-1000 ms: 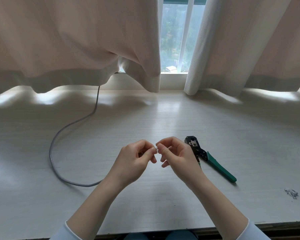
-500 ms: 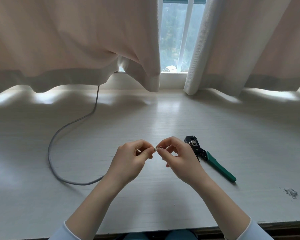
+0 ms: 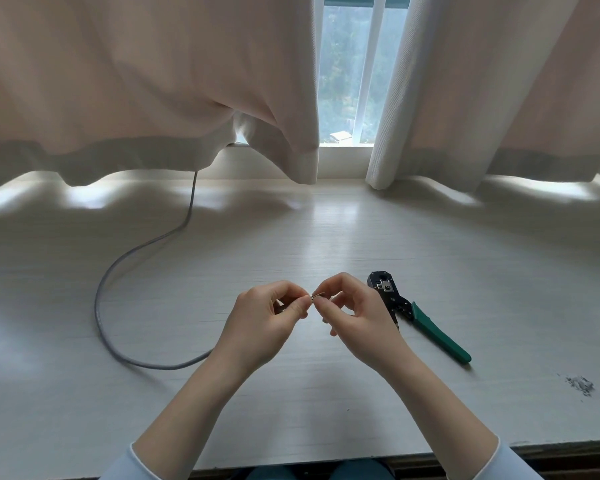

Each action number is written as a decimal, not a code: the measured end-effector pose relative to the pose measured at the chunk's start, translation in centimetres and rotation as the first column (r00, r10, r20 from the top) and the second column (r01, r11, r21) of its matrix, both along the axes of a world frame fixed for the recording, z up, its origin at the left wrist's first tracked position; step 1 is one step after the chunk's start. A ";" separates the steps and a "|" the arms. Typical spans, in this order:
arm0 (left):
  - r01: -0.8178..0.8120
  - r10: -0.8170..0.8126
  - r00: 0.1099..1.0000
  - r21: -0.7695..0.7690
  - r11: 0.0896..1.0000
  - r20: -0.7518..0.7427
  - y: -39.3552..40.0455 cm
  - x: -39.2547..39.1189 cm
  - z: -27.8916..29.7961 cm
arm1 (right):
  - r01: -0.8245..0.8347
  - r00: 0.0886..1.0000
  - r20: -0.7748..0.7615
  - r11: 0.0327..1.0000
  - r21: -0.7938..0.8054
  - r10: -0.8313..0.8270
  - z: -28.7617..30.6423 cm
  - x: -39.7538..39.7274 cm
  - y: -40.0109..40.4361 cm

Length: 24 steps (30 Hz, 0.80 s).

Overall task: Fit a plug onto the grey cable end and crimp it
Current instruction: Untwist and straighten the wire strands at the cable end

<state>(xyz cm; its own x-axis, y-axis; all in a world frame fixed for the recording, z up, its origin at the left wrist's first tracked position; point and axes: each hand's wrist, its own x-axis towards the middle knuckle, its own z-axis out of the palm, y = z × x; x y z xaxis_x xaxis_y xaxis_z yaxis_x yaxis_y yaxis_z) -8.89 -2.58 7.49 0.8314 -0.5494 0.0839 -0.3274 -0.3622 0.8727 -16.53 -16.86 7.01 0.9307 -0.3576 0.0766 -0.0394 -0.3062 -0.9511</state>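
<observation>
The left hand [image 3: 267, 320], pinching the thin grey round cable [image 3: 118, 271], and the right hand [image 3: 354, 317], pinching the small clear plug [image 3: 316, 296], have eased slightly apart, so seating seems unfinished.

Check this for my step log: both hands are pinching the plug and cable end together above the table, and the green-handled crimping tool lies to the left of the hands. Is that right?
Not quite. In the head view the green-handled crimping tool lies to the right of the hands, beside the right hand. The rest holds: left hand and right hand pinch the plug and cable end together above the table.
</observation>
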 end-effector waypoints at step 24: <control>0.010 -0.016 0.995 -0.064 0.998 -0.099 0.1 0.1 0.2 | 0.011 0.999 0.033 0.971 0.239 -0.019 -0.5 0.3 0.0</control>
<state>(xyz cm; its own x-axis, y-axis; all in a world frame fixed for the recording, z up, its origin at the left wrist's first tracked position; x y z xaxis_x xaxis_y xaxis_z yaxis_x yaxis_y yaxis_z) -8.75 -2.46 7.71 0.8303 -0.5561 0.0368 -0.2425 -0.3011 0.9222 -16.23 -16.85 6.49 0.9234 -0.3833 0.0190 -0.0083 -0.0693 -0.9976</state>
